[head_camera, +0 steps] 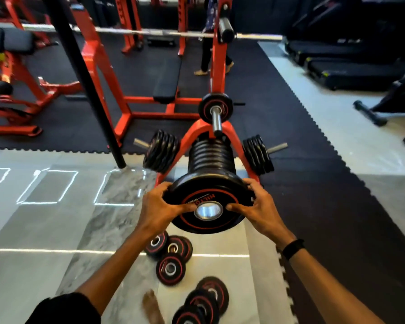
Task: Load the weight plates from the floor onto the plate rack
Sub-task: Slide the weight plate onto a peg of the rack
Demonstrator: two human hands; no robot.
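1. Left hand (160, 210) and right hand (255, 206) clasp opposite rims of a black weight plate (206, 205), thumbs near its steel hub.
2. The plate sits against the stack (211, 157) on the red plate rack (189, 139).
3. Loose plates (171, 268) lie on the floor (45, 230).

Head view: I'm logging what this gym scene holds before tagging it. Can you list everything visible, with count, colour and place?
held plate: one, black with red ring, in front of the centre stack
plate rack: one, red frame, centre
racked plates: black stacks on centre, left and right pegs, one on the top peg; exact count unclear
floor plates: at least six, black and red, on the tiles below the hands
bench: one, black pad, red frame, behind the rack
barbell: one, silver, across the back
treadmills: at least two, black, far right
other person: one, legs only, behind the bench
left hand: gripping the plate's left edge
right hand: gripping its right edge; black wristband
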